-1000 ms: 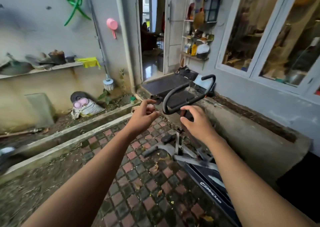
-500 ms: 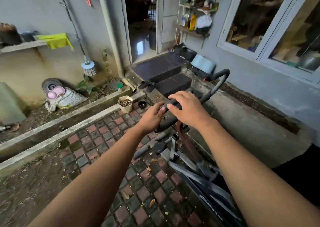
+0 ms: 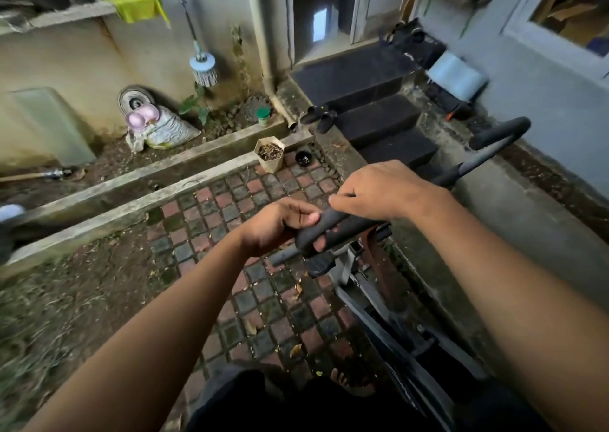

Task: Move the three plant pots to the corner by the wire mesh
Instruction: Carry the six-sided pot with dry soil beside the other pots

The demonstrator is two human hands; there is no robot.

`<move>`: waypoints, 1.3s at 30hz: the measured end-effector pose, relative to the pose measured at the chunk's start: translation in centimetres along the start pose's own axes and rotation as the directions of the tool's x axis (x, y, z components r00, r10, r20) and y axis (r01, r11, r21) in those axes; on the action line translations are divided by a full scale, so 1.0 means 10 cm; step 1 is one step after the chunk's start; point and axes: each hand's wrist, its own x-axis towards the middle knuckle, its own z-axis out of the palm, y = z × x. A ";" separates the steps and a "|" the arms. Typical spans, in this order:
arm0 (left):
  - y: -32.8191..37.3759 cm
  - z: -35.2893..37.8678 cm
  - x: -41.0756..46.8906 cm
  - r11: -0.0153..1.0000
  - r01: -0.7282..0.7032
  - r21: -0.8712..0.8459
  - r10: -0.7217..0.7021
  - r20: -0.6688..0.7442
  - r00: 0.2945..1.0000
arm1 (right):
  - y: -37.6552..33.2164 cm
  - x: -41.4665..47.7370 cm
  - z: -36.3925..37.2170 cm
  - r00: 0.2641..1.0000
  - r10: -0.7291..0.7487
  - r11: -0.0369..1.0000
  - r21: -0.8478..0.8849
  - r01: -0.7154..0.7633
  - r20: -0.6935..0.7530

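**Two hands on a handlebar, one pot by the kerb**

Two bare hands grip the black padded loop handlebar [image 3: 349,225] of a grey metal exercise machine [image 3: 372,286] standing on the red and grey brick paving [image 3: 263,286]. The left hand [image 3: 276,225] wraps the bar's near end, fingers curled under it and thumb pressed on top. The right hand [image 3: 379,189] lies just beside it, fingers folded over the bar. A cream hexagonal plant pot [image 3: 269,154] filled with dry brown matter stands upright at the paving's far edge, touching the concrete kerb [image 3: 131,201], well apart from both hands. Just beside it sits a small black round object [image 3: 303,158], too small to identify. Dark steps [image 3: 372,102] rise to an open doorway.
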 end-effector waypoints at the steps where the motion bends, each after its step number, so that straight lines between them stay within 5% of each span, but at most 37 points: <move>1: -0.01 -0.07 0.02 0.999 0.032 -0.012 -0.032 -0.016 0.999 | 0.02 0.07 -0.02 0.997 -0.009 1.000 0.020 0.007 0.079; 4: 0.00 -0.42 0.10 0.993 0.060 0.099 -0.046 -0.135 0.990 | 0.05 0.33 -0.12 0.966 -0.104 0.987 0.145 0.071 0.235; 10: 0.09 -1.54 0.18 0.991 0.022 0.133 0.028 -0.364 0.931 | -0.07 1.36 -0.40 0.985 -0.105 0.981 0.179 0.080 0.138; 25: 0.33 -4.56 0.80 0.968 0.069 0.241 0.057 -0.479 0.876 | -0.47 4.11 -0.14 0.959 0.277 0.870 0.438 -0.228 -0.052; 31: 0.16 -5.35 1.46 0.939 0.204 0.278 -0.041 -0.500 0.865 | -0.03 5.33 0.35 0.930 0.366 0.717 0.623 -0.311 0.044; 39: -0.57 -6.56 2.46 0.907 0.320 0.274 -0.137 -0.527 0.839 | 0.50 6.83 1.17 0.819 0.546 0.382 0.817 -0.431 0.177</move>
